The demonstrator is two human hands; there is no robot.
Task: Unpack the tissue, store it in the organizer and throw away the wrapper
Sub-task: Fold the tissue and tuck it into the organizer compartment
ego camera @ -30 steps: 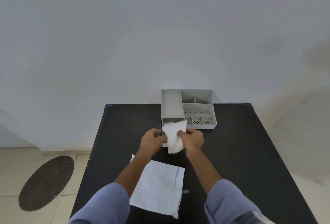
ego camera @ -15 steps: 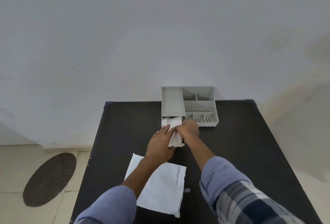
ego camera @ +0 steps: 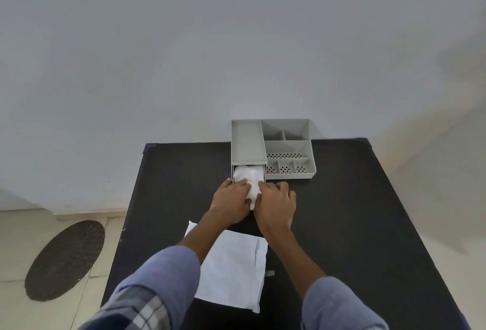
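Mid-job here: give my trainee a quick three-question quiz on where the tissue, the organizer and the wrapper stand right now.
1. True or false: the tissue lies in the pulled-out drawer of the organizer.
2. Which hands touch the tissue? A) left hand only B) right hand only C) both
3. Fill in: the flat white wrapper lies on the black ____, near the person.

Key:
1. True; the tissue's near end sticks out between the hands.
2. C
3. table; it has not been thrown away yet.
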